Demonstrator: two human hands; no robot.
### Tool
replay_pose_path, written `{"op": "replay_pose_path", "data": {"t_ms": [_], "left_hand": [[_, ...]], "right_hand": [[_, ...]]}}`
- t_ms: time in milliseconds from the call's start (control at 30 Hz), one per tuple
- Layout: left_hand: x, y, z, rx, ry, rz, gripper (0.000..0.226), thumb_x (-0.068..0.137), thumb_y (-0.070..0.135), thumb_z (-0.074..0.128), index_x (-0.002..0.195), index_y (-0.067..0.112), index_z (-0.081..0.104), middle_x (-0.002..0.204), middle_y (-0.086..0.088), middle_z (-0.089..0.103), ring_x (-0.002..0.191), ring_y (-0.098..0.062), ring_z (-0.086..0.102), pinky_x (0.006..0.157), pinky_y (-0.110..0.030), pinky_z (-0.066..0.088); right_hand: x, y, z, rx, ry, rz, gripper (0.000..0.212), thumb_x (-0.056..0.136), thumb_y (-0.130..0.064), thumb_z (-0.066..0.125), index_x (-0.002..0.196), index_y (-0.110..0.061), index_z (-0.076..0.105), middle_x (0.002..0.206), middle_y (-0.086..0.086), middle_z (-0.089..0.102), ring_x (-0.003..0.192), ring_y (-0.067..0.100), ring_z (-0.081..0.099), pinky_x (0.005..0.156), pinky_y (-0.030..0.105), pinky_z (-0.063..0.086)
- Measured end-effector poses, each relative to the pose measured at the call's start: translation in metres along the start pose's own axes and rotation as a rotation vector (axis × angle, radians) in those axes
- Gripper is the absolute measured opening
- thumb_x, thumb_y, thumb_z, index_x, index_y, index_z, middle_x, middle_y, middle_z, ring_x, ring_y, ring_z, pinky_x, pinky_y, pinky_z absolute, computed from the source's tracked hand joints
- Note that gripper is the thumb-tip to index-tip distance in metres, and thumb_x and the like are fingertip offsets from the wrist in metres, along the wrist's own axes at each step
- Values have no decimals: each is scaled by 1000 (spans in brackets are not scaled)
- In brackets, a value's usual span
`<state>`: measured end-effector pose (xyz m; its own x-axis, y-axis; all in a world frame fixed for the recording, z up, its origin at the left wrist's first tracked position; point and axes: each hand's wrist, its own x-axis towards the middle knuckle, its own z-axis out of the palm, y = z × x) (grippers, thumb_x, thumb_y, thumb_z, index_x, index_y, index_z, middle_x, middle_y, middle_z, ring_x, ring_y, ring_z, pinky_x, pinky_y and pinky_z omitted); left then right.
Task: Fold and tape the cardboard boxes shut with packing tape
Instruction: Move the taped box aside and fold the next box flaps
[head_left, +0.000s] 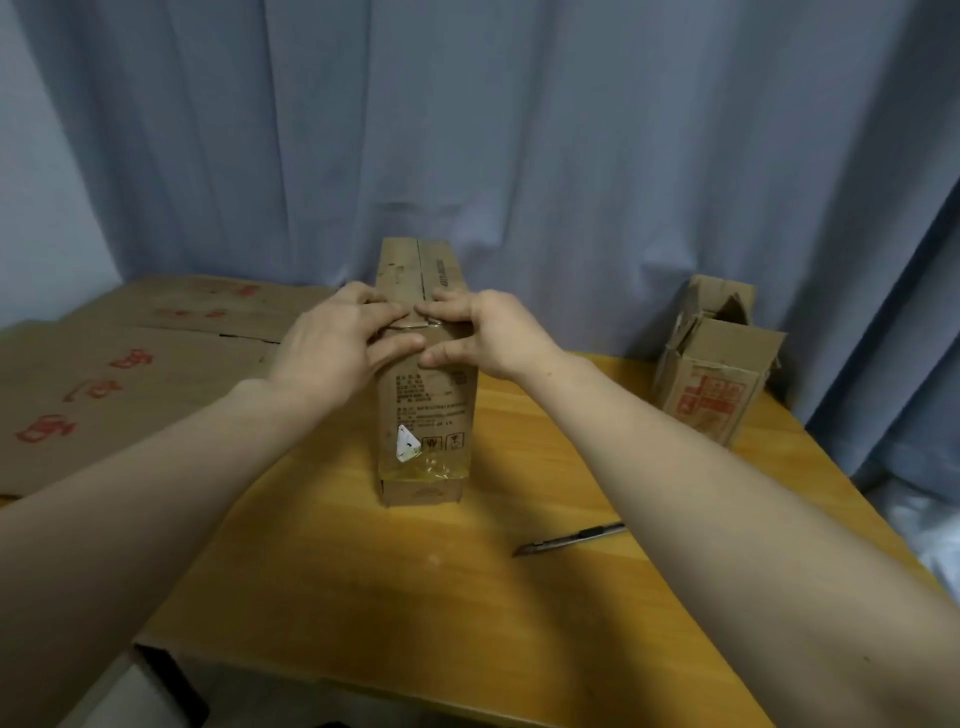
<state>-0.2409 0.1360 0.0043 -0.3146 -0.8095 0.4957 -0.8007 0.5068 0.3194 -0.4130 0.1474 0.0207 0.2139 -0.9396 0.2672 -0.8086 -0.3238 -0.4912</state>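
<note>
Left grip (332, 338) + right grip (488, 332) pressing box (426, 415) top | tape strip (410, 325) mostly covered

Nothing legible: blurred black print on tall narrow brown cardboard box (426, 410); red characters on flattened brown cardboard sheet (104, 374) at nine o'clock, small brown cardboard box (717, 384) at three o'clock.

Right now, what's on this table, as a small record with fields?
Centre: tall narrow brown cardboard box, standing upright on the yellow wooden table
Left hand: presses on the box's near top edge
Right hand: presses the same edge
Tape: clear strip at that edge
Right of box: slim grey utility knife lying flat; further back, small brown cardboard box with red print, flaps open
Left: flattened brown cardboard sheets with red characters
</note>
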Motion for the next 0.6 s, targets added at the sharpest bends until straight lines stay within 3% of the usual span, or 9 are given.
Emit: {"op": "replay_pose_path", "data": {"t_ms": [67, 200, 300, 333, 400, 433, 500, 533, 600], "left_hand": [[2, -1, -1, 32, 6, 68, 44, 87, 48, 54, 122, 22, 64, 118, -6, 56, 107, -28, 56, 86, -38, 45], [-2, 8, 6, 20, 67, 151, 39, 91, 44, 52, 116, 18, 67, 106, -9, 54, 95, -28, 59, 76, -38, 49], [-3, 21, 13, -18, 180, 175, 31, 91, 37, 58, 107, 14, 71, 97, -10, 59, 88, -30, 61, 74, -39, 51], [-2, 26, 16, -65, 219, 175, 27, 89, 32, 61, 102, 12, 73, 93, -8, 62, 86, -28, 62, 76, -38, 51], [0, 35, 18, -254, 243, 87, 16, 86, 21, 62, 95, 13, 73, 86, 0, 63, 82, -19, 63, 80, -28, 48], [2, 38, 16, -388, 221, -4, 14, 86, 17, 58, 92, 18, 71, 83, 3, 64, 80, -15, 63, 81, -25, 48], [6, 42, 9, -629, 218, -126, 19, 87, 14, 47, 81, 26, 61, 79, 3, 67, 79, -15, 65, 84, -32, 51], [11, 38, 7, -619, 238, -129, 20, 85, 17, 41, 80, 27, 58, 81, 2, 68, 83, -16, 64, 86, -37, 50], [24, 29, 4, -413, 192, -65, 33, 79, 25, 33, 93, 26, 63, 100, 3, 68, 104, -17, 58, 99, -42, 41]], "right_hand": [[5, 5, -2, 56, -7, 8, 59, 75, -24, 78, 130, -16, 58, 147, 2, 44, 136, 15, 39, 113, 26, 27], [5, 19, -23, 223, -103, 28, 44, 77, -6, 75, 119, -3, 64, 135, 7, 56, 127, 10, 48, 108, 17, 32], [-2, 24, -27, 404, -14, 78, 36, 79, 7, 67, 115, 2, 65, 131, 10, 59, 127, 13, 48, 112, 28, 34], [-4, 23, -23, 446, 39, 100, 38, 79, 4, 64, 117, 0, 64, 134, 11, 56, 133, 14, 42, 115, 32, 30], [-9, 16, -14, 362, 42, 140, 64, 71, -27, 60, 134, -14, 55, 150, 8, 37, 144, 16, 19, 120, 34, 12], [-10, 13, -10, 254, -27, 158, 81, 65, -44, 58, 143, -24, 43, 157, 7, 22, 147, 18, 6, 120, 35, 5], [-12, 8, -10, 58, -158, 223, 103, 61, -65, 69, 149, -39, 22, 160, 11, -6, 146, 23, -13, 117, 41, 0], [-12, 7, -9, -6, -158, 230, 107, 59, -70, 70, 149, -42, 19, 159, 14, -8, 146, 26, -14, 117, 44, 3], [-9, 9, 0, -127, -18, 173, 98, 62, -69, 68, 146, -40, 28, 152, 21, 18, 143, 35, 7, 113, 43, 19]]}}
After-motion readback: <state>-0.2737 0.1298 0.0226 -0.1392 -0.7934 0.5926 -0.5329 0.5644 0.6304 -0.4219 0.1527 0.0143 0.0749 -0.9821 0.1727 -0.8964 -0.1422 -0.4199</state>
